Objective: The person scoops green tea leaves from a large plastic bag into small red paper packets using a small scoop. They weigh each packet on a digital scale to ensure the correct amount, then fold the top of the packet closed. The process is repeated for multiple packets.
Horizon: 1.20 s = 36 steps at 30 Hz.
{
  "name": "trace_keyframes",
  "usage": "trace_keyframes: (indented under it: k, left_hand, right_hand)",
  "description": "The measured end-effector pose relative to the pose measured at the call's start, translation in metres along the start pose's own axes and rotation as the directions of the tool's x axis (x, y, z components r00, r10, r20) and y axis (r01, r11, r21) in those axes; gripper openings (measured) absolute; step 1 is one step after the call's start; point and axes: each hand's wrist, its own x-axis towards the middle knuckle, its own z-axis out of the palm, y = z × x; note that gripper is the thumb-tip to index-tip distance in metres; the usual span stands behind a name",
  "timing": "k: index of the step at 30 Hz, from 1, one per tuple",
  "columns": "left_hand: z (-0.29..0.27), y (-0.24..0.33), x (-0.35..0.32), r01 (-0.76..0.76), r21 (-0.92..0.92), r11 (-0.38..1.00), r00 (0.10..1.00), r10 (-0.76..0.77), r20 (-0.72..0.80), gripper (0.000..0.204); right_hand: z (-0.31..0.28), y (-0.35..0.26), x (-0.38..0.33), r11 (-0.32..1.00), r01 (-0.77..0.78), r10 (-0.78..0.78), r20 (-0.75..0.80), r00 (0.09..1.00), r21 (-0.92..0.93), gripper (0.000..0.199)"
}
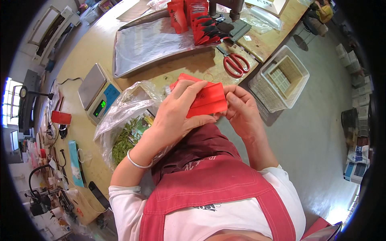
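Observation:
My left hand [171, 108] is closed round a flat red paper packet [211, 101], its thumb along the lower edge and its fingers over the top. At the packet's right end, the fingers of my right hand [244, 114] pinch the edge; the fingertips are partly hidden. Below my left wrist, which wears a light bangle [138, 162], a clear plastic bag [110, 120] lies open with green dried leaves [128, 140] in it. More red paper shows just behind the packet.
A foil-lined metal tray [150, 40] holds red packets [177, 19] at the back. Red-handled scissors [236, 65] lie beside it. A digital scale [98, 94] with a lit display stands left. Right of the table is a white plastic basket [263, 94]; a person [323, 14] sits far right.

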Motion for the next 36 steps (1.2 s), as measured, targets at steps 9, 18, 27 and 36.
trace_keyframes:
  k: [9, 18, 27, 36]
  left_hand:
    - [0.004, 0.000, -0.003, -0.012, 0.032, 0.999, 1.000, 0.013, -0.027, 0.077]
    - [0.003, 0.003, -0.006, 0.032, -0.062, 0.998, 0.999, -0.033, -0.012, 0.077]
    - [-0.002, 0.002, -0.014, -0.039, 0.115, 0.993, 0.999, 0.039, 0.001, 0.073]
    - [-0.002, 0.001, -0.017, -0.122, 0.134, 0.983, 0.992, 0.119, 0.030, 0.067]
  right_hand:
    - [0.006, 0.002, 0.001, 0.988, -0.081, 0.079, 0.020, 0.997, 0.134, 0.026]
    - [0.008, 0.000, 0.001, 0.981, -0.108, 0.112, -0.014, 0.994, 0.162, 0.022]
    - [0.012, -0.024, 0.001, 0.957, -0.066, 0.061, -0.027, 0.998, -0.283, 0.035]
    - [0.008, -0.013, -0.004, 0.780, 0.037, -0.023, 0.031, 0.999, -0.625, 0.052]
